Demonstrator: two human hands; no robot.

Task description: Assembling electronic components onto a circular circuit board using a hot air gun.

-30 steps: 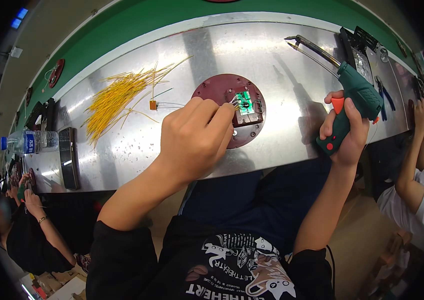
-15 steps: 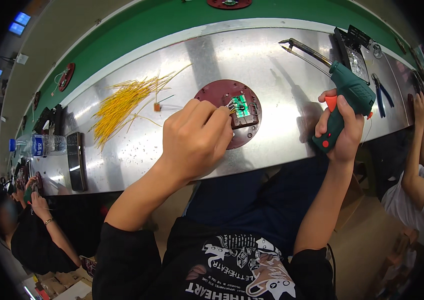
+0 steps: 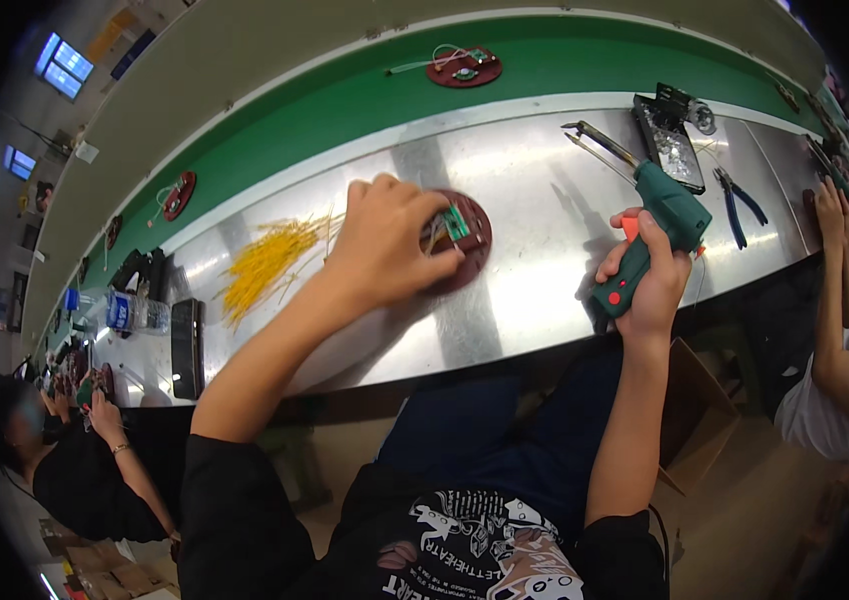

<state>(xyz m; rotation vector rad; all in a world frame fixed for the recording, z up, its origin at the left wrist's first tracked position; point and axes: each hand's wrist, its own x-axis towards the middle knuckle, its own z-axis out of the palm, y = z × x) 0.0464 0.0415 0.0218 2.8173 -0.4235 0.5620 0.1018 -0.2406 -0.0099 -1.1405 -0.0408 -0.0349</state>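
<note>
A round maroon plate (image 3: 483,222) lies on the metal bench before me, carrying a small green circuit board (image 3: 457,226) with thin wires. My left hand (image 3: 385,240) reaches over its left side, thumb and fingers curled around the dark box under the board; its fingertips are partly hidden. In my right hand (image 3: 650,275) is a green soldering gun (image 3: 673,205) with an orange trigger, its handle wrapped by my fingers. The gun's metal tip points away to the upper left, well apart from the plate.
Yellow wires (image 3: 270,265) lie in a heap left of my hand, near a black phone (image 3: 187,348) and a clear bottle (image 3: 135,312). Pliers (image 3: 740,205) and a black tray (image 3: 670,140) are at the right. Another maroon plate (image 3: 475,70) rests on the green ledge. People work at both sides.
My left hand has gone from pinching wires at the board to spanning the box on the plate. The view has shifted; the soldering gun stays in my right hand.
</note>
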